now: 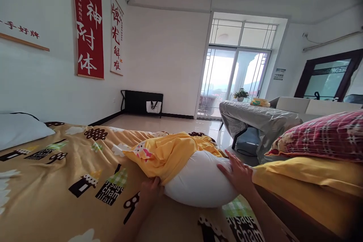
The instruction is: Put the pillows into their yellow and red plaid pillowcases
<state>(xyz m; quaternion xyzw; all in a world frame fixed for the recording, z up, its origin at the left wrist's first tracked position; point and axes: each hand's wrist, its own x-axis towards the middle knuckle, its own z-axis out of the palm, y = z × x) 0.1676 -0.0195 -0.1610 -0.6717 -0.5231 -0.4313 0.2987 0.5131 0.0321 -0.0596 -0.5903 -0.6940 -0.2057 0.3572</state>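
A white pillow [202,183] lies on a tan printed blanket [93,219], its far left part inside a yellow pillowcase [172,155] with a cartoon animal face. The near end of the pillow is bare. My left hand [151,189] is closed on the pillowcase's lower edge, beside the pillow's left side. On the pillow's right side rests my right hand [237,174], fingers spread and lying on the white surface, gripping nothing.
To the right, a plaid red pillow [326,136] sits on yellow folded bedding [312,181]. A table under a grey plastic cover [249,115] stands beyond, with a potted plant [241,94]. A white pillow-like thing [22,130] lies at the left edge.
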